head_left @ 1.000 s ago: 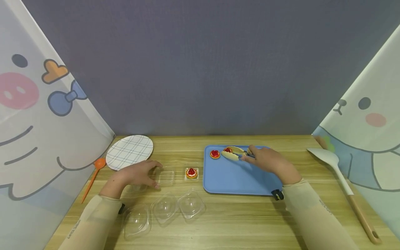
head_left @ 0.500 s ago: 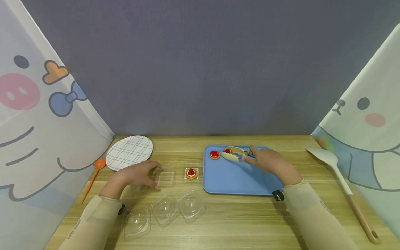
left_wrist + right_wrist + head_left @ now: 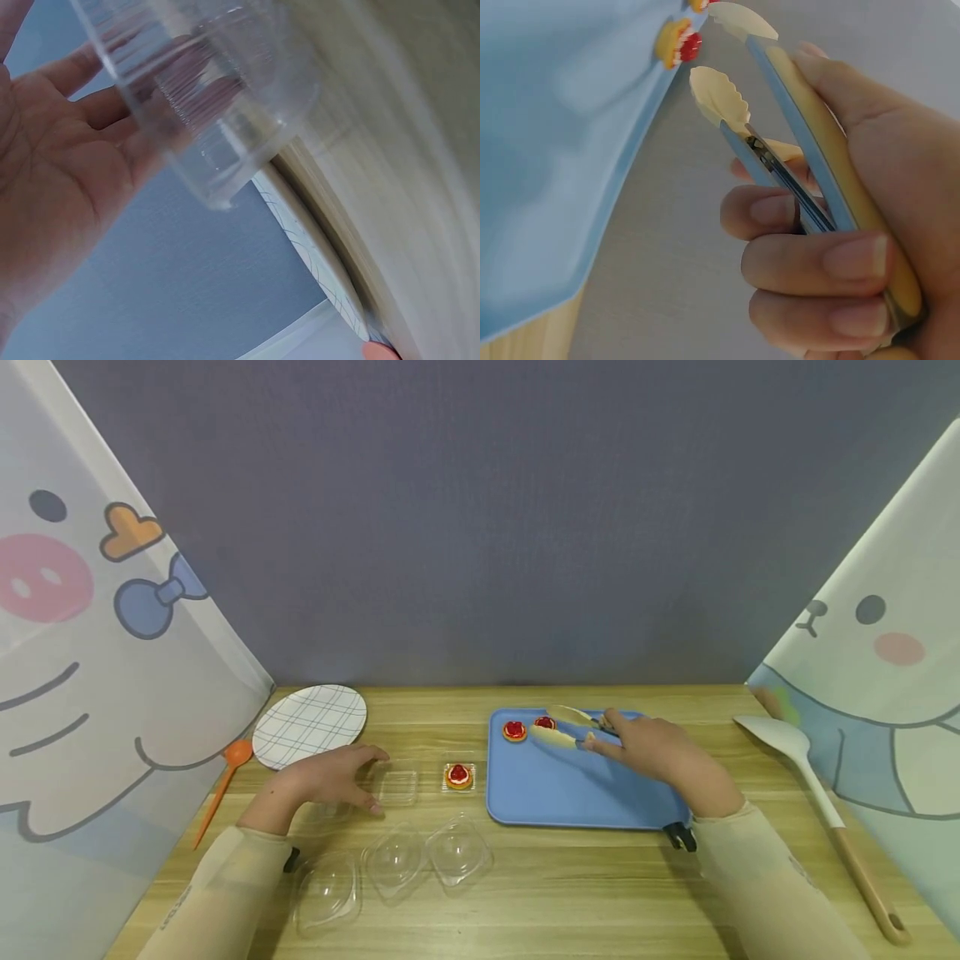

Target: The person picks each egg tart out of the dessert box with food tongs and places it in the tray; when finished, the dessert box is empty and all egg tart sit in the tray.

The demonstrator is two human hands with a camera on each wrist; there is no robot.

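Observation:
My right hand [image 3: 656, 747] grips a pair of tongs [image 3: 817, 127] with cream, leaf-shaped ends. Those ends are spread apart over the blue tray [image 3: 585, 793], one on each side of a red-topped tart [image 3: 545, 723]. Left of it on the tray sits another tart [image 3: 514, 731]. My left hand [image 3: 330, 777] rests low over the table, thumb and fingers apart at the left side of a clear plastic box [image 3: 399, 785]. Its fingers show relaxed behind clear plastic in the left wrist view. A third tart [image 3: 458, 776] sits in a clear box between hand and tray.
Three clear domed lids [image 3: 395, 860] lie along the front of the table. At the back left is a checked white plate [image 3: 311, 727], beside an orange spoon [image 3: 225, 785]. A long white spatula [image 3: 806, 760] with a wooden handle lies at the right.
The tongs have spread wider around the tart, and my right hand has shifted slightly right. My left hand and the boxes have stayed in place.

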